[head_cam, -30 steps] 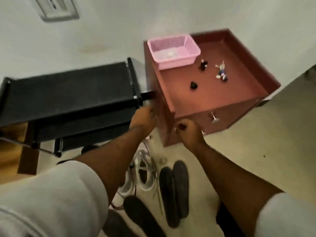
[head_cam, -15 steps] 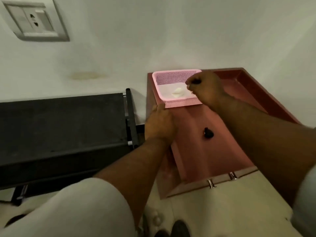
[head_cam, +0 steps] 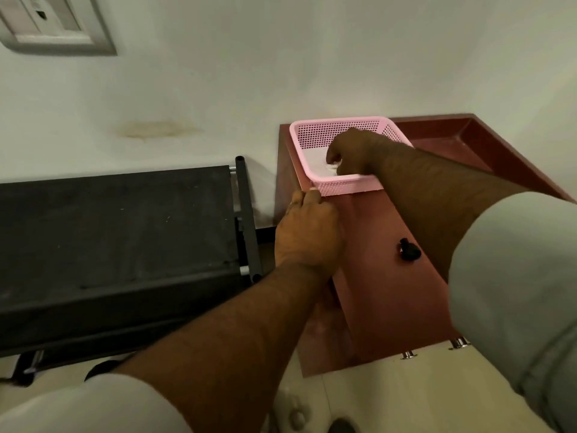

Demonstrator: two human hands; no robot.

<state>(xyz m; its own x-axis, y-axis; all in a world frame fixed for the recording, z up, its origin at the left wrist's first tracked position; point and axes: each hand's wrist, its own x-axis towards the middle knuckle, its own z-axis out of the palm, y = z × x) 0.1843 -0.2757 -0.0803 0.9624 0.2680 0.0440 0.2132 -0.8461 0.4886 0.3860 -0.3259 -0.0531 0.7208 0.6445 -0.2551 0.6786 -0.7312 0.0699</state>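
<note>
A pink mesh basket point(head_cam: 343, 186) stands at the back left corner of a dark red cabinet top point(head_cam: 384, 307) with raised sides. My right hand point(head_cam: 356, 148) reaches down into the basket, fingers curled over a white lump point(head_cam: 331, 165) on its floor; the fingertips are hidden, so what they hold is unclear. My left hand point(head_cam: 307, 235) grips the cabinet's left edge just in front of the basket's near corner. A small black piece point(head_cam: 409, 251) lies on the cabinet top beside my right forearm.
A black bench point(head_cam: 118, 232) with a metal frame stands to the left against the wall. A wall socket point(head_cam: 50, 23) sits at the top left. Two metal drawer knobs point(head_cam: 409, 354) stick out of the cabinet front. Footwear point(head_cam: 342, 426) lies on the floor below.
My right hand rose from the cabinet's front corner with a small dark thing pinched, then dropped into the basket. My left hand moved up the cabinet's left edge. The view came closer.
</note>
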